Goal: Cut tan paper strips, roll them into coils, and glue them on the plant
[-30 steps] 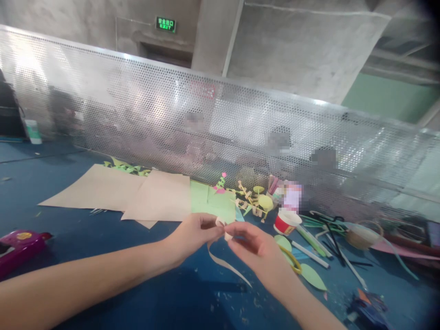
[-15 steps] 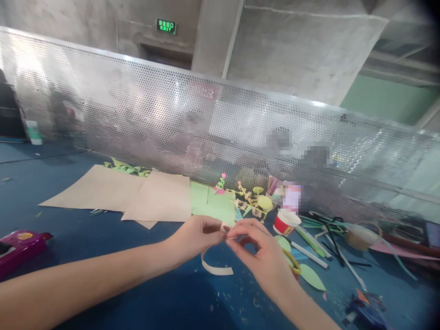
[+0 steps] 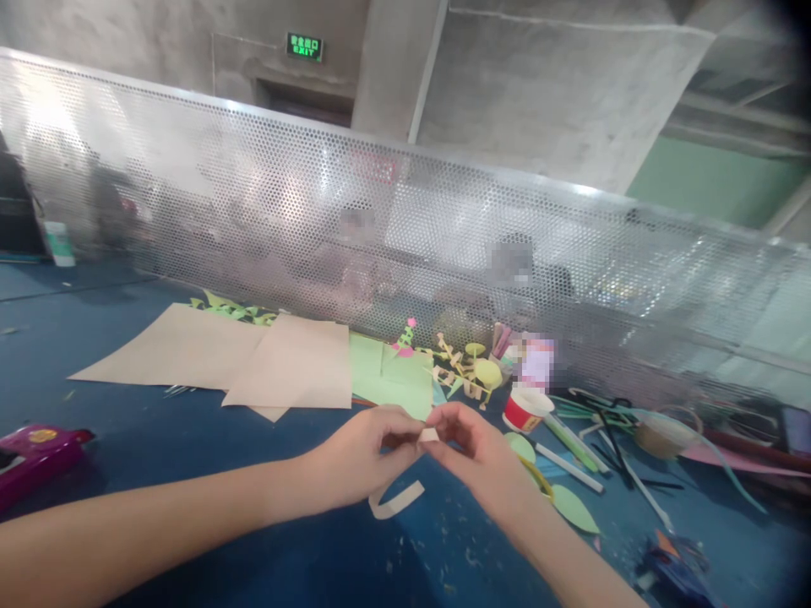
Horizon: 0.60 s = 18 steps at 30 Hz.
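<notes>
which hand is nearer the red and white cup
Right. The right hand is just left of the cup, on its near side; the left hand is farther left.

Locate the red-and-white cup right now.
Head view, right of centre: the red-and-white cup sits on the blue tabletop, beyond the right hand and to the right of the round yellow piece.

Slender bare forearms (image 3: pixel 190 517), bare hands (image 3: pixel 364 452)

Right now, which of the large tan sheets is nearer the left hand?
The right tan sheet: it borders the green paper and overlaps the left tan sheet, which lies farther from the left hand.
</notes>
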### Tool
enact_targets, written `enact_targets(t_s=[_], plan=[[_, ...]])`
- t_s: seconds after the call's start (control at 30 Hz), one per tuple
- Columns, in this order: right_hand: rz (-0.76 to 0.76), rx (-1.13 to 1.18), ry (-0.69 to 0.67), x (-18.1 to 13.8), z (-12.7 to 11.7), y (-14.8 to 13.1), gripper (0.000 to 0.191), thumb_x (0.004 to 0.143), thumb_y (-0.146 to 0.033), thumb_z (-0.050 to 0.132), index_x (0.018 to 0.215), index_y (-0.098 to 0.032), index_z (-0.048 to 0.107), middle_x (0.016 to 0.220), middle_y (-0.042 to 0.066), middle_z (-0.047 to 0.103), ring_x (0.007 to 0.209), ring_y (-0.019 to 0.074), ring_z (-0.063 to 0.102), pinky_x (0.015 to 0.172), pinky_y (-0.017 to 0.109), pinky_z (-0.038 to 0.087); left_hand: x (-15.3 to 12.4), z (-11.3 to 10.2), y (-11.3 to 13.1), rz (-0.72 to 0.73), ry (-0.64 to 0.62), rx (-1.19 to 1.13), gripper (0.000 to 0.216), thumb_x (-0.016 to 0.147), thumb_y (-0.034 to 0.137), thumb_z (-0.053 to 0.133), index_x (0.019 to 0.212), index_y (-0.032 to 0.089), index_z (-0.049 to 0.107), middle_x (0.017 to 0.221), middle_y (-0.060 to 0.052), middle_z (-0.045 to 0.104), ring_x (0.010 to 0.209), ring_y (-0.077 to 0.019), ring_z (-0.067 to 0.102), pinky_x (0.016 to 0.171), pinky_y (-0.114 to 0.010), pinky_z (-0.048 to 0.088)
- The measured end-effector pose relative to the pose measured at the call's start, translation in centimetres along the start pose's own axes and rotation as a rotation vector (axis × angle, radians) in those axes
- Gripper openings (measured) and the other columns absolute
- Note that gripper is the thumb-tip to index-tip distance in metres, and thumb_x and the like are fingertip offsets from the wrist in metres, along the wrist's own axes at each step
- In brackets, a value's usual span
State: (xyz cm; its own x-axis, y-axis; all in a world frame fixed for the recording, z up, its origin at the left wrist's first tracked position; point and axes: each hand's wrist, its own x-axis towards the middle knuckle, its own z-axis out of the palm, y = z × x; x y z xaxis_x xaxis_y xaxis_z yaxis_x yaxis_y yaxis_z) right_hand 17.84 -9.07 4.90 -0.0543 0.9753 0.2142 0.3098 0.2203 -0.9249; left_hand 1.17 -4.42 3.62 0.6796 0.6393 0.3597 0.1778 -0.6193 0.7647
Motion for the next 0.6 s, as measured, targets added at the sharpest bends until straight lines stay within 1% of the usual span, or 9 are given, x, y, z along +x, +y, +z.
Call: enact_targets(t_s=[0.07, 0.17, 0.27, 0.33, 0.4, 0.47, 0.53, 0.6], plan=[[0.003, -0.006, -0.008, 0.0, 0.0, 0.0, 0.022, 0.071, -0.035, 0.064, 0.082, -0.02, 0.053, 0.072, -0.001, 0.051, 0.07, 0.0138, 0.05, 0.063, 0.024, 0.043, 0.0, 0.0, 0.1, -0.008, -0.008, -0.013, 0.023, 0.084, 0.026, 0.043, 0.081, 0.019, 0.065, 0.075, -0.002, 0.054, 0.069, -0.0136, 0.053, 0.064, -0.024, 0.041], [-0.019, -0.019, 0.022, -0.1, 0.1, 0.3, 0.02, 0.071, -0.034, 0.063, 0.081, -0.021, 0.052, 0.068, -0.004, 0.044, 0.064, 0.0122, 0.045, 0.058, 0.022, 0.039, 0.0, 0.1, 0.2, -0.004, -0.026, -0.073, 0.017, 0.082, 0.024, 0.047, 0.084, 0.019, 0.063, 0.077, -0.002, 0.056, 0.07, -0.0132, 0.053, 0.065, -0.024, 0.042], [-0.044, 0.016, 0.069, -0.2, 0.5, 0.7, 0.017, 0.073, -0.033, 0.061, 0.076, -0.022, 0.049, 0.067, -0.005, 0.04, 0.061, 0.011, 0.043, 0.054, 0.021, 0.037, 0.0, 0.4, 0.1, 0.002, -0.051, -0.215, 0.018, 0.079, 0.024, 0.052, 0.094, 0.02, 0.061, 0.082, -0.002, 0.06, 0.074, -0.0139, 0.054, 0.069, -0.026, 0.044], [-0.048, 0.033, 0.071, -0.3, 0.8, 0.7, 0.017, 0.075, -0.033, 0.059, 0.074, -0.022, 0.046, 0.066, -0.005, 0.039, 0.058, 0.0105, 0.042, 0.053, 0.021, 0.037, 0.0, 0.5, -0.1, -0.019, -0.07, -0.307, 0.02, 0.08, 0.025, 0.052, 0.097, 0.019, 0.061, 0.085, -0.003, 0.062, 0.076, -0.0147, 0.056, 0.072, -0.027, 0.044], [-0.034, 0.047, 0.039, -0.4, 1.0, 0.5, 0.016, 0.077, -0.034, 0.057, 0.075, -0.022, 0.046, 0.066, -0.005, 0.04, 0.057, 0.0104, 0.044, 0.052, 0.022, 0.039, 0.1, 0.5, -0.3, -0.039, -0.09, -0.355, 0.02, 0.082, 0.026, 0.05, 0.094, 0.018, 0.063, 0.086, -0.004, 0.064, 0.079, -0.0155, 0.057, 0.074, -0.028, 0.044], [-0.011, 0.062, -0.006, -0.4, 0.9, 0.0, 0.015, 0.079, -0.034, 0.055, 0.078, -0.022, 0.047, 0.068, -0.004, 0.045, 0.059, 0.0111, 0.048, 0.054, 0.023, 0.042, 0.3, 0.4, -0.4, -0.05, -0.096, -0.369, 0.021, 0.083, 0.026, 0.048, 0.091, 0.018, 0.064, 0.084, -0.005, 0.065, 0.079, -0.0157, 0.058, 0.074, -0.029, 0.043], [-0.016, 0.053, -0.048, -0.4, 0.7, -0.4, 0.013, 0.079, -0.033, 0.054, 0.082, -0.022, 0.048, 0.074, -0.002, 0.051, 0.066, 0.0131, 0.053, 0.06, 0.025, 0.046, 0.4, 0.1, -0.6, -0.069, -0.067, -0.352, 0.021, 0.084, 0.028, 0.047, 0.087, 0.017, 0.065, 0.078, -0.004, 0.064, 0.075, -0.0147, 0.057, 0.071, -0.027, 0.043], [-0.041, 0.014, -0.08, -0.4, 0.3, -0.8, 0.013, 0.079, -0.032, 0.055, 0.086, -0.022, 0.05, 0.082, 0.0, 0.055, 0.075, 0.0152, 0.057, 0.066, 0.027, 0.047, 0.5, -0.1, -0.8, -0.121, -0.027, -0.304, 0.024, 0.083, 0.033, 0.048, 0.084, 0.017, 0.065, 0.068, -0.001, 0.06, 0.065, -0.0128, 0.054, 0.062, -0.025, 0.041]])
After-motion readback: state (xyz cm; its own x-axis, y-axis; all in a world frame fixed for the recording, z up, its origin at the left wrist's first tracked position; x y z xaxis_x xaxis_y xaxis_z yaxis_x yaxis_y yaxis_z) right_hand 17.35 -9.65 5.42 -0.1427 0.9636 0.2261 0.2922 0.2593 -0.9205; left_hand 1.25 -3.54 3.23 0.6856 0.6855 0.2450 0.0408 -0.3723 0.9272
